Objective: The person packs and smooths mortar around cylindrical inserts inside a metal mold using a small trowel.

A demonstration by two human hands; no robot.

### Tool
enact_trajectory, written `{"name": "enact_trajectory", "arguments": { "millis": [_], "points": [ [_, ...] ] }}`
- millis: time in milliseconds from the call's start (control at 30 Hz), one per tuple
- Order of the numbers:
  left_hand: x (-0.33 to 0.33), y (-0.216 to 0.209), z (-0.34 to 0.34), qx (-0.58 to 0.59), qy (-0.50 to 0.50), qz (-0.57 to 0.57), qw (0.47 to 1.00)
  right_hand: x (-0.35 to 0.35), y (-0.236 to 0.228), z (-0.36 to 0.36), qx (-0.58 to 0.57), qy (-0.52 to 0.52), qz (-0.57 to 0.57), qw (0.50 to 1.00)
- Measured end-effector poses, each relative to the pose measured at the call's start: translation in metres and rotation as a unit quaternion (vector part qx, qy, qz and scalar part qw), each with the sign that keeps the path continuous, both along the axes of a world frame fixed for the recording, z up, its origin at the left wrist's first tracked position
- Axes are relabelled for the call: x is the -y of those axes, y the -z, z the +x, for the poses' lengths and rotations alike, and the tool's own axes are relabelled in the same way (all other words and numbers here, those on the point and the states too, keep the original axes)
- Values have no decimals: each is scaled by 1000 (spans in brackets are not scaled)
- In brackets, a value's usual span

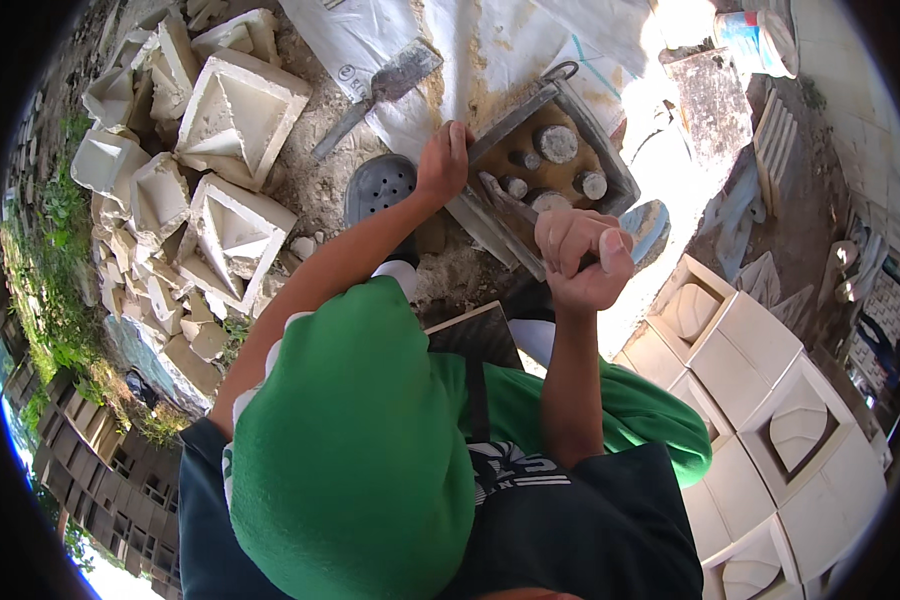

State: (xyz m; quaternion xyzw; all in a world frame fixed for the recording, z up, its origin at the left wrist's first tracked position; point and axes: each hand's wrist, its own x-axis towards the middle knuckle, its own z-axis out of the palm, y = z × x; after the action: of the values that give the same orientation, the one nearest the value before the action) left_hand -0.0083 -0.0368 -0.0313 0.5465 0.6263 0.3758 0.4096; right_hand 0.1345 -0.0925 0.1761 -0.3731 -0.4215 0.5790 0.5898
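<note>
Along the right side stand stacked cream-coloured square blocks with leaf shapes in their recesses [760, 338], and at the left lies a similarly large heap of broken off-white angular castings [240, 110]. Smaller than these, a creased white sheet [515, 35] spreads across the ground at the top. By its lower edge, between the block groups, sits the grey square box mould [515, 122], turned cornerwise, with brown material inside. A flat, dusty grey trowel [407, 73] lies left of it, above a dark perforated clog [378, 188]. The right hand [584, 258], over the mould's near side, has its fingers curled tight around a narrow flat-bladed tool [505, 200] that reaches inside. The left hand [444, 160] is at the mould's left corner, fingers close together; their exact grip cannot be told. Smallest are the pale grey round-topped cylinders [557, 144] standing within the mould.
</note>
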Motion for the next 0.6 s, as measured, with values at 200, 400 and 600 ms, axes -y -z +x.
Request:
{"name": "enact_trajectory", "arguments": {
  "millis": [200, 400, 600],
  "points": [
    [0, -6, 0, 35, -14, -36, 999, -7, 5, -4, 27, -7, 44, 999],
    [0, -10, 0, 21, -20, -46, 999, -8, 1, -1, -10, 13, 56, 998],
    [-1, -9, 0, 32, -14, -63, 997, -16, 5, -2, -72, 74, 53, 993]
  ]
}}
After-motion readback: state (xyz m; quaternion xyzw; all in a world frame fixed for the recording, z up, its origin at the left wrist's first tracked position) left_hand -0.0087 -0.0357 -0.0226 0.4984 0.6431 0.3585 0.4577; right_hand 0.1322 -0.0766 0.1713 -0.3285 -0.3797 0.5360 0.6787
